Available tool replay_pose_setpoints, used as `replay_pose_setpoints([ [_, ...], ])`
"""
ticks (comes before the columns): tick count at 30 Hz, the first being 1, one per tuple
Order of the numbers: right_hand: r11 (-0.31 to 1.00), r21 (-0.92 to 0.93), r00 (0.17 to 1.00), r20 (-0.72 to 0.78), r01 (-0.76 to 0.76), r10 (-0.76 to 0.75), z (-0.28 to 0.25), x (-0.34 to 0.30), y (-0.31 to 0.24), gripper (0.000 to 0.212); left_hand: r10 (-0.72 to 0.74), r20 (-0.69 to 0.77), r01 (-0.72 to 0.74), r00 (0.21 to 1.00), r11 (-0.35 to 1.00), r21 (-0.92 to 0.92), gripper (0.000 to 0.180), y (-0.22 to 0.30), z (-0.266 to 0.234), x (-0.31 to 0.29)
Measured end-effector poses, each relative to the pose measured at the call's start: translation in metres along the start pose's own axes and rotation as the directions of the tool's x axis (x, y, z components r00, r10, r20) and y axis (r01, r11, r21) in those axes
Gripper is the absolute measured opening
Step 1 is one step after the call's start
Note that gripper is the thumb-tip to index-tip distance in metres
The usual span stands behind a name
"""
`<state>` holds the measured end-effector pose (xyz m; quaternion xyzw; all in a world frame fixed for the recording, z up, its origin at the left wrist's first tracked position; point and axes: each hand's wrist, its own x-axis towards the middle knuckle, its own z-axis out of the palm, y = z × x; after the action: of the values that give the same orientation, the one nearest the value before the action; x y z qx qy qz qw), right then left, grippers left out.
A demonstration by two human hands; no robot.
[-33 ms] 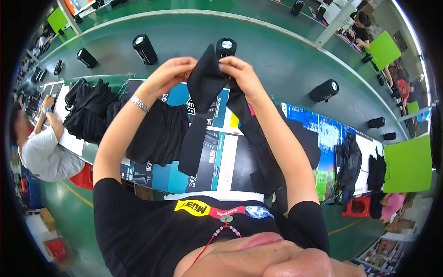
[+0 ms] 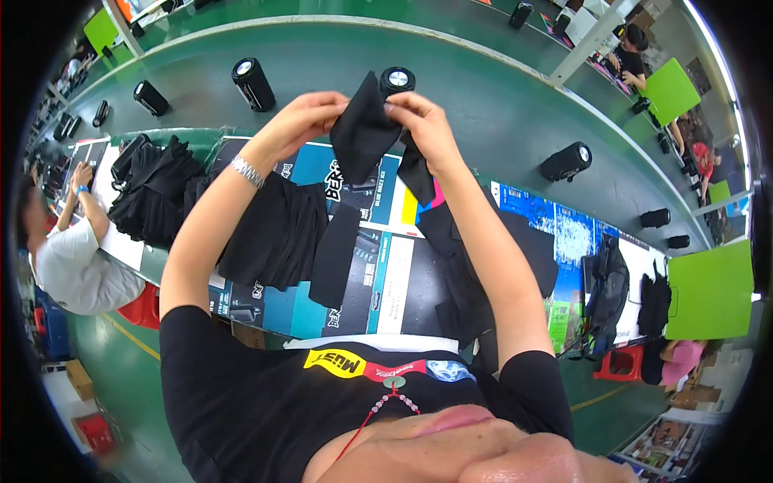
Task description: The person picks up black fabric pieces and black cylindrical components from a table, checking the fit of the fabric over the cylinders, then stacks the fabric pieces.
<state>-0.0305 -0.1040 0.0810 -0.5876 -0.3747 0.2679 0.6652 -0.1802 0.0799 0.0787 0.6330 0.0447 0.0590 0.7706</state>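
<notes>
A piece of black cloth (image 2: 360,138) is held up over the far side of the table, one corner pointing upward. My left hand (image 2: 316,111) pinches its left edge between thumb and fingers. My right hand (image 2: 425,129) grips the right edge near the top. Below the right hand hangs another dark strip of cloth (image 2: 415,173); whether it belongs to the same piece cannot be made out. On the table beneath my left forearm lies a row of overlapping black cloth pieces (image 2: 278,233), with a single narrow piece (image 2: 336,258) at its right end. More black cloth (image 2: 467,274) lies under my right forearm.
Past the table, black cylindrical speakers (image 2: 254,84) stand or lie along a dark green belt. A heap of black cloth (image 2: 157,193) sits at the left, near a co-worker in a white shirt (image 2: 80,270). Printed boxboard sheets (image 2: 378,282) cover the tabletop. A green panel (image 2: 708,290) stands at right.
Both hands and the held cloth have shifted slightly to the right. My grip on the cloth looks the same.
</notes>
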Motion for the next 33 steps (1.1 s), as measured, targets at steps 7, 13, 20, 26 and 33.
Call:
replay_pose_setpoints([
  [7,0.789,-0.589,0.673,-0.514,0.174,-0.532,0.007,0.047,0.032,0.009,0.392,-0.265,-0.25,0.881,0.861,0.443,0.021,-0.021,0.001,0.108],
  [13,0.868,-0.483,0.726,-0.557,0.112,-0.403,-0.019,0.083,0.063,0.014,0.521,-0.483,-0.275,0.704,0.827,0.49,0.02,-0.052,0.002,0.146],
  [20,0.994,0.078,0.897,-0.43,-0.072,0.099,-0.049,0.101,0.056,0.017,0.055,-0.429,-0.219,0.902,0.913,-0.344,0.017,-0.059,0.009,0.137],
  [26,0.878,-0.055,0.804,-0.432,-0.476,0.409,-0.073,0.097,0.053,0.017,-0.245,-0.549,0.045,0.799,0.935,-0.352,0.009,-0.072,0.021,0.156],
  [33,0.884,-0.107,0.799,-0.487,-0.455,0.352,-0.117,0.109,0.105,0.017,-0.357,-0.426,0.25,0.832,0.925,-0.285,0.026,-0.05,0.023,0.174],
])
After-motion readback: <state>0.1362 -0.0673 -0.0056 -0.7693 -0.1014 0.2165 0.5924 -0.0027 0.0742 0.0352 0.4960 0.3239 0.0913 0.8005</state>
